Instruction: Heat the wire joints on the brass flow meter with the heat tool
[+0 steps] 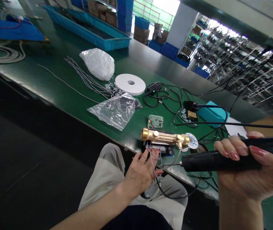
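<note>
My right hand is closed around a black electric screwdriver, held level at the right. Its thin bit points left and ends beside my left thumb. My left hand steadies a brass flow meter body, its fingers on the near side of the black housing and its thumb lower down. Threaded ends show on the brass pipe, which lies across the table's near edge. Grey wires loop over my left fingers. Just beyond the brass body sits a green circuit board. The exact contact of the bit is too small to make out.
A clear plastic bag, grey cables, a white tape roll and a bubble-wrap bundle lie to the left. Black cords and a teal box are farther right. A long blue tray stands behind.
</note>
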A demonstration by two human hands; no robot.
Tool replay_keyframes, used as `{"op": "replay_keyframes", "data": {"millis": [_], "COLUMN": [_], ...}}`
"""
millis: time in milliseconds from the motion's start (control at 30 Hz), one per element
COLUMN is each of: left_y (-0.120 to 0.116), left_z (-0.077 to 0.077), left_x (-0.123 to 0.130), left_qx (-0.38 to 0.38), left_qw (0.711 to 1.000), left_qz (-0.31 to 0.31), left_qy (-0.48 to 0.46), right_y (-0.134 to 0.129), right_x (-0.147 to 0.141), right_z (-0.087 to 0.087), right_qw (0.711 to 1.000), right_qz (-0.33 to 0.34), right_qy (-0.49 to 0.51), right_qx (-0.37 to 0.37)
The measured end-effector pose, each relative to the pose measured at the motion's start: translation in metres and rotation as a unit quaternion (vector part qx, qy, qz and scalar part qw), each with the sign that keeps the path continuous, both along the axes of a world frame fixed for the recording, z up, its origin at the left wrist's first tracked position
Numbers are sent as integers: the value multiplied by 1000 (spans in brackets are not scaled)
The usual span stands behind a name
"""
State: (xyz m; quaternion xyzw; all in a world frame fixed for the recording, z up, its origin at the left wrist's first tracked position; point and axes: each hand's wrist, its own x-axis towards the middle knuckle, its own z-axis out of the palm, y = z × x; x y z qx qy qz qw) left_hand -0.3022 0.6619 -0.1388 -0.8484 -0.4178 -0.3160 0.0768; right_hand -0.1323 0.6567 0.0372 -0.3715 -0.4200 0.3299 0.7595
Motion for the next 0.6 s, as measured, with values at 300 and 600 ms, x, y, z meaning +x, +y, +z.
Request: {"op": "replay_keyframes", "data": {"millis": [300,600], "left_y": [0,1], "left_z": [-1,-3], "left_x": [1,1], "left_qx": [6,12], "left_qw": [1000,1000], "left_qz": [3,-5], "left_qy": [9,7], "right_y": [-3,-2], "right_x": [-13,-15], "right_z": [-11,-18], "right_qw": [999,999], "right_qz": [29,33], "right_qy": [22,27], "right_qx": [-16,-21]}}
